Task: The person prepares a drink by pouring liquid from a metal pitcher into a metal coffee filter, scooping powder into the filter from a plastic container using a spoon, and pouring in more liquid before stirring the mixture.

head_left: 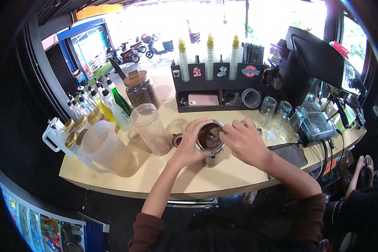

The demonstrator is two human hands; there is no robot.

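Note:
A metal-rimmed cup (202, 138) stands on the counter with dark brown contents inside. My left hand (189, 142) is wrapped round its left side. My right hand (244, 140) is closed on a spoon (214, 132), its bowl down inside the cup; most of the handle is hidden by my fingers. Just left of my left hand sits a small dark-rimmed container (177, 139), partly covered by the hand. A tall clear plastic jar (152, 132) stands further left, next to a cloudy plastic pitcher (107, 149).
Syrup bottles (117, 109) and a coffee bean jar (142, 90) line the left back. A black organiser (217, 77) holds stacked cups and a pink phone (203, 99). Glass mugs (268, 110), a dark cloth (287, 155) and an espresso machine (319, 119) are right. Another person's hands (363, 166) show far right.

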